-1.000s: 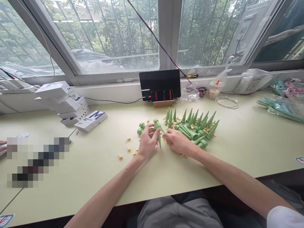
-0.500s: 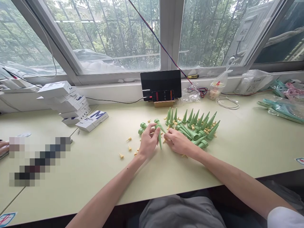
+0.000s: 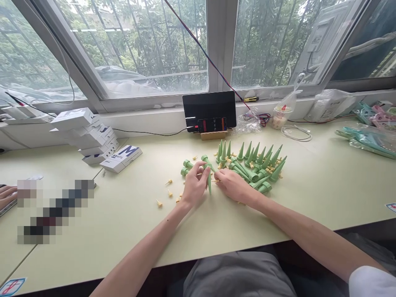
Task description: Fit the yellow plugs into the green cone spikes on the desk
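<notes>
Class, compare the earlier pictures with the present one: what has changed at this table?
Nothing has clearly moved; only the view has shifted slightly. The left hand still holds a green spike, point down; the right hand stays beside it, its grip unclear. The stacked boxes remain.

We count one black rectangular screen (image 3: 210,108), one lit dark phone (image 3: 213,124), one bagged plastic cup (image 3: 281,116) and one coiled white cable (image 3: 296,138). We see over a dozen green plastic cones (image 3: 240,152); overlap hides their total and the small yellow plastic pegs' (image 3: 159,204).
</notes>
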`<state>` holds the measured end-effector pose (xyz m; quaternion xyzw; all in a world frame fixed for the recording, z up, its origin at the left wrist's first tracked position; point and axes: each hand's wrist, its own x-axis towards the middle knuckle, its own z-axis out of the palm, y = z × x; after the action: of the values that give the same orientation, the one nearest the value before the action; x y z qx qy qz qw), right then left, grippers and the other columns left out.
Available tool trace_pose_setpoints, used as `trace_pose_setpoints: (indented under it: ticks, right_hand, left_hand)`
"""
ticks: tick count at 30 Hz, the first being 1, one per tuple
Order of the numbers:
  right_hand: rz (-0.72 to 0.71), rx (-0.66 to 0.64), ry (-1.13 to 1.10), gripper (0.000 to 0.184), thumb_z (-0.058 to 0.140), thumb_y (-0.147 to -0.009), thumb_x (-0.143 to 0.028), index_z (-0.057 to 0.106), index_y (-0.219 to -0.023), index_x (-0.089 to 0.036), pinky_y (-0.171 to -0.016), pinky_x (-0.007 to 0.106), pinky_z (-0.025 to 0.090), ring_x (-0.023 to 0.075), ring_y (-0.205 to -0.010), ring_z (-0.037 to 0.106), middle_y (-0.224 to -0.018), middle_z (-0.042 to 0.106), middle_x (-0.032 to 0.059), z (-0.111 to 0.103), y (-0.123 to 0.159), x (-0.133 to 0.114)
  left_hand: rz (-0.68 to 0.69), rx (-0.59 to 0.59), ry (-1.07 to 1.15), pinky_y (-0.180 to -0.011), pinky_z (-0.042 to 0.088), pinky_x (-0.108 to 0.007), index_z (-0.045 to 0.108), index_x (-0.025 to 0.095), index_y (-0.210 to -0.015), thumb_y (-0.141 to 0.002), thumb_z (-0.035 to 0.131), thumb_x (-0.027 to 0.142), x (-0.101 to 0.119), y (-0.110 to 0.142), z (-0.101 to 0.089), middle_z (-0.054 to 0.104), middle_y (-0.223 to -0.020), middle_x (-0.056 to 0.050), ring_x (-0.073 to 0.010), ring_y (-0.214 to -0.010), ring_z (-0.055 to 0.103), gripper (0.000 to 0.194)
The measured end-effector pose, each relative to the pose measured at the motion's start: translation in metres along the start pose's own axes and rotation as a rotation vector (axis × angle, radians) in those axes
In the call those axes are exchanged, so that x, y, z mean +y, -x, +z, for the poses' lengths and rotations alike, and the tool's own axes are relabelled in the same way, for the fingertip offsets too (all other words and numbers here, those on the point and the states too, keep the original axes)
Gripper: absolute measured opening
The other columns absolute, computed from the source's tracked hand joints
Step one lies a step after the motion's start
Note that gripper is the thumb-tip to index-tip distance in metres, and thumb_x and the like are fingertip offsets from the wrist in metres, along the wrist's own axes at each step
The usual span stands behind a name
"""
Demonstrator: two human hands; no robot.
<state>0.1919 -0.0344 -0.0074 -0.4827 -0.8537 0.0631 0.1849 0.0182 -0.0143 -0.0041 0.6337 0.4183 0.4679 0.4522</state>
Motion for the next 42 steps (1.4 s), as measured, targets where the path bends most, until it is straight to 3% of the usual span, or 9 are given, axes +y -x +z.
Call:
trace_pose_setpoints:
  ticks: [6,15,27,33,42]
  right_hand:
    - [0.014,0.137,-0.095,0.015,0.051,-0.099,-0.011,0.055,-0.087,-0.018,-0.072,0.028,0.042,0.0188,-0.079,0.057,-0.084,0.063,0.0055,-0.001,-0.001,-0.003]
    - [-0.042,0.402,-0.298,0.014,0.049,-0.101,-0.023,0.061,-0.096,-0.019,-0.071,0.028,0.045,0.0179,-0.076,0.059,-0.086,0.065,0.0058,0.006,0.002,0.0]
    - [0.019,0.485,-0.388,0.019,0.047,-0.103,-0.032,0.062,-0.097,-0.021,-0.067,0.028,0.047,0.0168,-0.07,0.058,-0.086,0.066,0.0056,0.003,0.002,-0.001]
    - [0.021,0.482,-0.419,0.018,0.049,-0.101,-0.031,0.063,-0.097,-0.02,-0.066,0.028,0.048,0.0163,-0.068,0.059,-0.085,0.067,0.0053,0.003,0.001,0.0]
    - [-0.022,0.558,-0.505,0.014,0.053,-0.099,-0.027,0.064,-0.097,-0.019,-0.061,0.026,0.05,0.0144,-0.065,0.06,-0.087,0.07,0.0047,0.002,0.0,-0.004]
  left_hand:
    - [0.009,0.006,-0.046,-0.043,0.036,-0.021,0.058,0.024,-0.105,-0.09,0.061,0.055,0.002,0.0,0.0,0.048,-0.065,0.005,-0.0075,-0.044,0.044,0.035]
    - [0.02,0.003,-0.07,-0.042,0.03,-0.02,0.059,0.022,-0.101,-0.089,0.061,0.056,0.007,0.001,0.0,0.044,-0.061,0.006,-0.0062,-0.043,0.036,0.035]
    - [-0.023,-0.043,0.011,-0.04,0.034,-0.02,0.057,0.022,-0.102,-0.089,0.06,0.056,0.007,0.001,0.001,0.05,-0.062,0.005,-0.0068,-0.042,0.041,0.037]
    - [-0.093,-0.079,0.163,-0.04,0.035,-0.019,0.055,0.021,-0.102,-0.085,0.065,0.057,0.014,0.001,0.002,0.057,-0.067,0.003,-0.0069,-0.046,0.041,0.04]
    - [-0.135,-0.093,0.207,-0.039,0.032,-0.018,0.055,0.02,-0.1,-0.083,0.067,0.06,0.014,0.002,0.002,0.056,-0.066,0.003,-0.0067,-0.047,0.04,0.045]
